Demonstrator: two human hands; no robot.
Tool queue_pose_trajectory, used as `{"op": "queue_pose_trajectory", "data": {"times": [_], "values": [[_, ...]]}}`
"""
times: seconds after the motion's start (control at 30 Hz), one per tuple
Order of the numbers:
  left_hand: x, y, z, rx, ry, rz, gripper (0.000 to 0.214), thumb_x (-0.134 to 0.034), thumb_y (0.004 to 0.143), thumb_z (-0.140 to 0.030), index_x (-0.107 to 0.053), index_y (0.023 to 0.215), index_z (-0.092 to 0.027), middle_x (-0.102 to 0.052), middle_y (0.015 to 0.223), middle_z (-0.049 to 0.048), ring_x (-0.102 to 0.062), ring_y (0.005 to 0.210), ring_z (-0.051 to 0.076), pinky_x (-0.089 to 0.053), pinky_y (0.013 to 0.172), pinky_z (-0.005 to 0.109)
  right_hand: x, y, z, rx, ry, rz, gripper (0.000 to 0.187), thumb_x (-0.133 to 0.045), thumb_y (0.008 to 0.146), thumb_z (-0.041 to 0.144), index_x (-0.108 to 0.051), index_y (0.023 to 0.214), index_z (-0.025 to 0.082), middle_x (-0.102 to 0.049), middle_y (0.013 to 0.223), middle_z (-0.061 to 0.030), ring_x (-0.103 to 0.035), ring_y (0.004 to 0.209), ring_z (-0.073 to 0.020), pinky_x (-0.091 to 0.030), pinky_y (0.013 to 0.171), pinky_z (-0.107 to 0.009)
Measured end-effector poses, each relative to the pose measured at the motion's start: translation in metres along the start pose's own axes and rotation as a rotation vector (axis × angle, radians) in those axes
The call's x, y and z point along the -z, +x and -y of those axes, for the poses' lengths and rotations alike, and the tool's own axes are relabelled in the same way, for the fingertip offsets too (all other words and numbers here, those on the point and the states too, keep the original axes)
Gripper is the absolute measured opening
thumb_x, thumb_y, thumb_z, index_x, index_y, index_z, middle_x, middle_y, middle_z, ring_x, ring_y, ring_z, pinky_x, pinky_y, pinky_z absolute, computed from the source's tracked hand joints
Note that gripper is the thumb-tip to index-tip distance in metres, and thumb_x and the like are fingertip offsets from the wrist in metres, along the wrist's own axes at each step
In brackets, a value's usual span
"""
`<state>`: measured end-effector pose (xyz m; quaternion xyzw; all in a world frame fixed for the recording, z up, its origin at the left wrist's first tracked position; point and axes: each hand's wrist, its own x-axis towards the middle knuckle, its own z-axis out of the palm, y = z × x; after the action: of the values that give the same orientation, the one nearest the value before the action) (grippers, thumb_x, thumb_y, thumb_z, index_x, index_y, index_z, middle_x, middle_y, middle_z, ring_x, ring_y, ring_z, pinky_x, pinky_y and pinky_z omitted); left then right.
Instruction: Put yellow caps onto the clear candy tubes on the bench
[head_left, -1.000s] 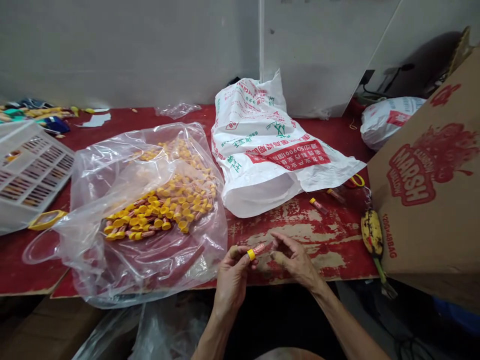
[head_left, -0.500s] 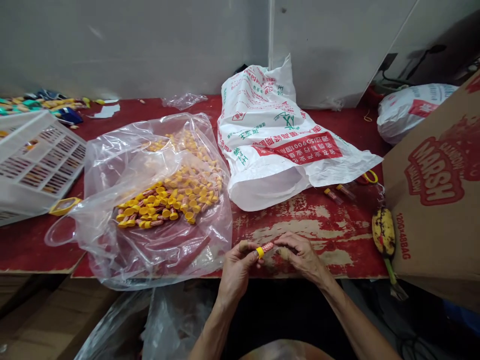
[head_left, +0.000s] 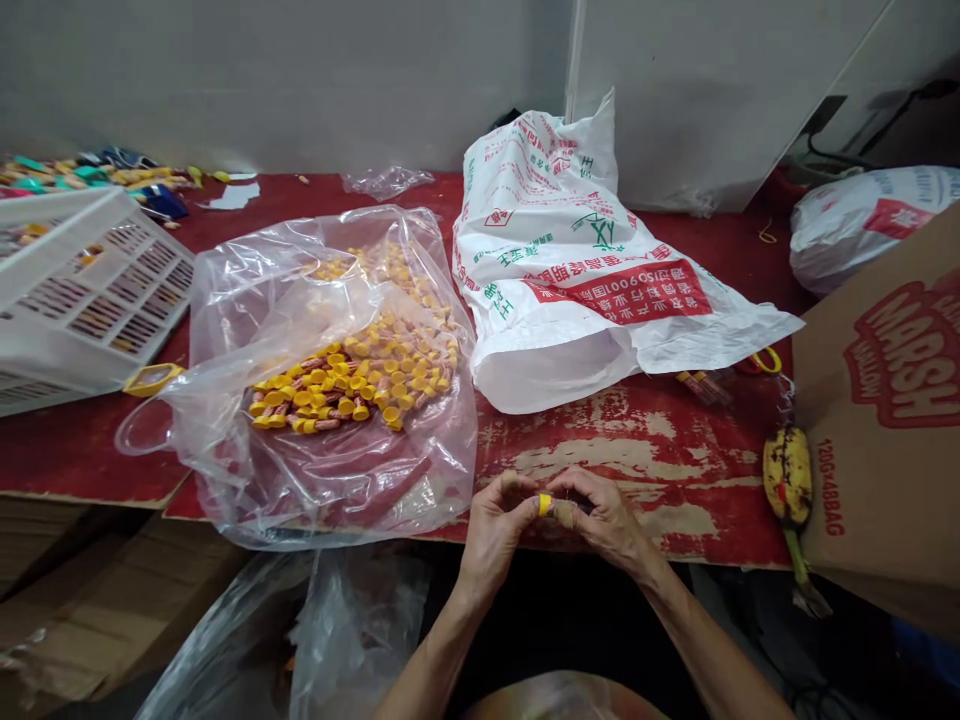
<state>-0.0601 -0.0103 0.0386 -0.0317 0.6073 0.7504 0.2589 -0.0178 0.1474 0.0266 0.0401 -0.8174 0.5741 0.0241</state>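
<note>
Two bare hands, the left hand (head_left: 491,530) and the right hand (head_left: 607,520), are being held together above the near edge of the bench (head_left: 637,450), a worn, red-painted surface with pale scraped patches. A small yellow-capped tube (head_left: 544,504) is being gripped between them, closed fingers on both sides, with only its cap showing and its body hidden by the fingers.

Just left of the hands, a heap of red-wrapped, yellow-capped tubes (head_left: 352,385) is being held in a clear polythene bag (head_left: 225,470). Farther left, a white plastic lattice crate (head_left: 82,290) is being rested on the bench. Beyond the hands, a white plastic sack with red and green print (head_left: 547,270) is being laid on its side. To the right, yellow-handled scissors (head_left: 761,362), a black-spotted yellow banana (head_left: 787,475) and a brown cardboard box with red MARSH print (head_left: 885,400) are being shown near the bench's right end.
</note>
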Motion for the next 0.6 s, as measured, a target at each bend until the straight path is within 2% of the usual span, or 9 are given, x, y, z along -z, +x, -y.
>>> {"op": "queue_pose_trajectory", "data": {"times": [0.1, 0.2, 0.3, 0.37, 0.47, 0.5, 0.53, 0.6], "values": [[-0.001, -0.007, 0.003, -0.160, 0.196, -0.030, 0.011, -0.062, 0.074, -0.025, -0.067, 0.078, -0.016, -0.059, 0.072, 0.0016, -0.056, 0.062, 0.014, -0.046, 0.059, 0.025, -0.009, -0.001, 0.001, -0.018, 0.009, -0.070, 0.020, -0.055, 0.087, 0.037, -0.064, 0.088, 0.019, -0.062, 0.082, -0.0020, -0.058, 0.075, -0.0140, -0.044, 0.067, -0.024], [-0.004, -0.016, 0.011, -0.360, 0.406, -0.064, 0.021, -0.048, 0.083, -0.019, -0.069, 0.089, -0.017, -0.058, 0.081, 0.0044, -0.057, 0.076, 0.017, -0.045, 0.071, 0.028, -0.025, -0.005, -0.003, -0.020, -0.051, -0.200, 0.021, -0.052, 0.088, 0.037, -0.063, 0.083, 0.019, -0.061, 0.078, -0.0023, -0.058, 0.073, -0.0142, -0.043, 0.066, -0.024], [-0.008, -0.021, 0.019, -0.402, 0.495, -0.080, 0.027, -0.041, 0.084, -0.012, -0.066, 0.092, -0.016, -0.055, 0.082, 0.0059, -0.055, 0.077, 0.017, -0.044, 0.071, 0.029, -0.039, -0.011, -0.010, -0.066, -0.097, -0.299, 0.025, -0.050, 0.089, 0.040, -0.063, 0.081, 0.020, -0.063, 0.077, -0.0024, -0.059, 0.072, -0.0150, -0.045, 0.067, -0.024], [-0.011, -0.019, 0.020, -0.401, 0.540, -0.069, 0.028, -0.041, 0.080, -0.008, -0.066, 0.090, -0.015, -0.055, 0.081, 0.0058, -0.055, 0.077, 0.018, -0.044, 0.069, 0.028, -0.043, -0.011, -0.017, -0.122, -0.099, -0.307, 0.028, -0.050, 0.088, 0.044, -0.064, 0.083, 0.020, -0.065, 0.079, -0.0027, -0.060, 0.072, -0.0158, -0.046, 0.067, -0.024], [-0.009, -0.014, 0.007, -0.393, 0.592, -0.008, 0.030, -0.049, 0.073, -0.005, -0.067, 0.092, -0.017, -0.057, 0.085, 0.0054, -0.056, 0.081, 0.018, -0.045, 0.070, 0.027, -0.033, -0.002, -0.027, -0.141, -0.142, -0.243, 0.035, -0.048, 0.087, 0.051, -0.065, 0.088, 0.021, -0.067, 0.084, -0.0034, -0.062, 0.076, -0.0179, -0.048, 0.069, -0.026], [-0.005, -0.013, 0.000, -0.413, 0.597, -0.022, 0.031, -0.050, 0.073, -0.006, -0.067, 0.096, -0.019, -0.058, 0.089, 0.0055, -0.056, 0.083, 0.018, -0.045, 0.070, 0.026, -0.025, 0.003, -0.030, -0.126, -0.188, -0.232, 0.037, -0.047, 0.087, 0.053, -0.065, 0.090, 0.021, -0.067, 0.086, -0.0038, -0.063, 0.078, -0.0187, -0.048, 0.070, -0.027], [0.002, -0.013, -0.009, -0.450, 0.598, -0.075, 0.031, -0.051, 0.075, -0.008, -0.066, 0.100, -0.020, -0.058, 0.092, 0.0056, -0.057, 0.083, 0.017, -0.046, 0.070, 0.026, -0.015, 0.009, -0.035, -0.106, -0.256, -0.239, 0.039, -0.045, 0.087, 0.055, -0.064, 0.092, 0.021, -0.067, 0.089, -0.0043, -0.063, 0.080, -0.0196, -0.048, 0.071, -0.028], [0.025, -0.012, -0.027, -0.571, 0.609, -0.288, 0.026, -0.049, 0.081, -0.016, -0.064, 0.102, -0.021, -0.060, 0.092, 0.0052, -0.058, 0.080, 0.016, -0.046, 0.069, 0.027, 0.007, 0.021, -0.046, -0.053, -0.453, -0.314, 0.044, -0.038, 0.089, 0.057, -0.063, 0.095, 0.020, -0.066, 0.094, -0.0060, -0.061, 0.084, -0.0214, -0.047, 0.073, -0.031]]}}
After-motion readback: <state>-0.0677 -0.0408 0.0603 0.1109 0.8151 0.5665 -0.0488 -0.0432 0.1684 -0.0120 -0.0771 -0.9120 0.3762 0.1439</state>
